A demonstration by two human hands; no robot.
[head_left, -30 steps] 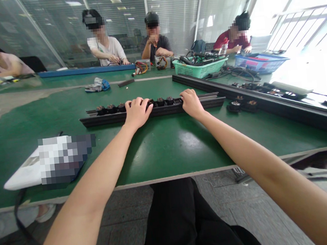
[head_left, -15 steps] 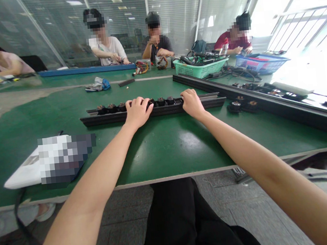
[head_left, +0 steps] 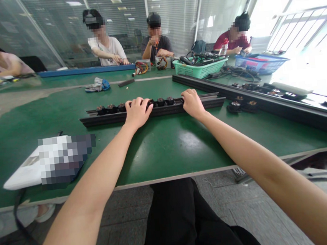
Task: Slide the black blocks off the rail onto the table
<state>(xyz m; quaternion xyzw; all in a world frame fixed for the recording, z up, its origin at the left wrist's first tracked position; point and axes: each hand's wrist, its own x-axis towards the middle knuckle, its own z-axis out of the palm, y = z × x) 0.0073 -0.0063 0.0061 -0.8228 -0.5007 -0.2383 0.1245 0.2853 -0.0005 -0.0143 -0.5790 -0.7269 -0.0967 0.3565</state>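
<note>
A long black rail [head_left: 102, 118] lies crosswise on the green table [head_left: 160, 149]. A row of several small dark round parts [head_left: 110, 108] sits along its top. My left hand [head_left: 137, 112] rests on the middle of the rail, fingers curled over the parts. My right hand [head_left: 191, 103] grips the rail further right, fingers wrapped over its far edge. Both arms are stretched forward.
A white pad [head_left: 26, 175] lies at the near left. Longer black rails [head_left: 268, 102] with more round parts run along the right. A green basket [head_left: 200, 70] and a blue basket [head_left: 259, 64] stand at the back. Several people sit at the far side.
</note>
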